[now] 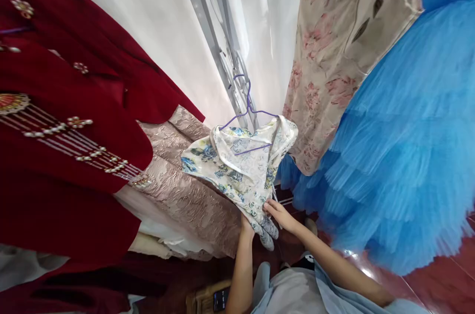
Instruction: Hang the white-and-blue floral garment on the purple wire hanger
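A white dress with blue and yellow flowers hangs in front of me on a thin purple hanger, its hook at a metal rail or frame. Its neckline is open and the hanger's lower bar shows inside. My left hand is at the lower left of the dress, mostly behind the cloth, so its fingers are hidden. My right hand pinches the front of the dress near its lower edge, thumb and fingers together on the fabric. Below the hands the cloth is gathered into folds.
Dark red garments with beaded trim and a pink brocade piece hang at left. A beige floral dress and a blue tulle gown hang at right. White curtain lies behind. A phone rests low on a wooden surface.
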Demonstrator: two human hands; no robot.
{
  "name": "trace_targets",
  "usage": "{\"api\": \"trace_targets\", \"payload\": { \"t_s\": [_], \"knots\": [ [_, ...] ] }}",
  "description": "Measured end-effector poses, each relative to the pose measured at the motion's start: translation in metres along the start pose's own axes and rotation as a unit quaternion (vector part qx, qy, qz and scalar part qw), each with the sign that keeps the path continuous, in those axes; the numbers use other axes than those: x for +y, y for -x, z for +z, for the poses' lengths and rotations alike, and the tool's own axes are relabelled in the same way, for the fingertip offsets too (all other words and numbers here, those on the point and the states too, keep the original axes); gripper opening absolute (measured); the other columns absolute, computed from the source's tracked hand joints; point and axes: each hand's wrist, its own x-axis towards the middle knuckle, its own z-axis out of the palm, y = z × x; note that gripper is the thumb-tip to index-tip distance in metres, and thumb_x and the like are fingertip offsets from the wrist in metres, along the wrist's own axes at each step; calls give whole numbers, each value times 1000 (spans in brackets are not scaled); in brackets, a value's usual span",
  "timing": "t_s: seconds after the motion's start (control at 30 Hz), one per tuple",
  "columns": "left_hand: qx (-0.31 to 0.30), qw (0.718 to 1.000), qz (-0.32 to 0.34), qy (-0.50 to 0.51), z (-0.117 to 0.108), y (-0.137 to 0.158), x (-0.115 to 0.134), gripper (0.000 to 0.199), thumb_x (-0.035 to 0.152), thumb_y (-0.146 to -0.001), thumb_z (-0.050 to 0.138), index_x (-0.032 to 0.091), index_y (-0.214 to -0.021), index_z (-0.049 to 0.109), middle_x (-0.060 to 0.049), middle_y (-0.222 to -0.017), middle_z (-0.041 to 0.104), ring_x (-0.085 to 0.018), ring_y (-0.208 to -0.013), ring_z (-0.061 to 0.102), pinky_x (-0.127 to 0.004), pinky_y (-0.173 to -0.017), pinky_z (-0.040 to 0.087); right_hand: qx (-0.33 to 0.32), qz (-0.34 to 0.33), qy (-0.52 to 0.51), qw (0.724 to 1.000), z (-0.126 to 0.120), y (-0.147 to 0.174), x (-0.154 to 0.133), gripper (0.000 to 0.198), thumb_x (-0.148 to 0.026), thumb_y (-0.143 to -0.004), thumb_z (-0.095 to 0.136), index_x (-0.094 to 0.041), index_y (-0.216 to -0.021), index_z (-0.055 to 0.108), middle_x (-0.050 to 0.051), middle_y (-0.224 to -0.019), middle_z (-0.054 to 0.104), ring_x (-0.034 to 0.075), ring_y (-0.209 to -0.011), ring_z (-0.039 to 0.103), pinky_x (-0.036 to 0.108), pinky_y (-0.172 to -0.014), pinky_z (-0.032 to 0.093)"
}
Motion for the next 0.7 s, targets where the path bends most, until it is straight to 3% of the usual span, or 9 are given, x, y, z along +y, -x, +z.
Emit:
{"api": "trace_targets", "payload": {
  "t_s": [0.1,0.2,0.37,0.47,0.57,0.7],
  "knots": [
    [28,999,21,-25,-36,8,-17,66,71,-88,50,16,-120,68,-15,-128,66,-28,-125,61,-38,-106,49,2,18,-20,1000,5,-6,8,56,-74,-72,67,-21,-81,49,-3,-67,54,11,-50,50,27,-50,47],
    [15,992,77,-100,-57,20,-32,80,78,-74,62,14,-122,68,-17,-133,64,-30,-132,55,-37,-112,43,31,31,-3,999,12,-3,15,51,-66,-72,70,-22,-78,45,-5,-63,53,9,-39,44,25,-39,39],
    [37,951,182,-247,-46,29,-40,55,45,-74,78,12,-118,70,-17,-125,69,-31,-120,64,-39,-105,48,117,40,84,989,21,13,24,46,-65,-81,58,-23,-69,43,-5,-46,48,12,-39,45,23,-41,34],
    [84,950,164,-253,-38,27,-42,38,32,-71,74,10,-102,72,-16,-108,75,-32,-107,69,-40,-96,52,142,67,87,984,21,28,24,44,-65,-85,52,-21,-79,51,-5,-44,50,13,-35,43,23,-39,33],
    [106,965,115,-209,-39,22,-45,31,22,-66,66,13,-96,70,-12,-100,75,-30,-105,69,-38,-92,54,171,44,91,980,14,43,20,43,-60,-86,55,-20,-102,56,-3,-54,61,16,-42,53,25,-45,39],
    [84,976,85,-183,-44,14,-48,38,19,-63,64,16,-101,66,-9,-105,73,-28,-108,67,-37,-93,53,144,1,180,973,-1,55,12,32,-50,-89,55,-19,-92,61,2,-65,68,18,-59,62,27,-61,46]
  ]
}}
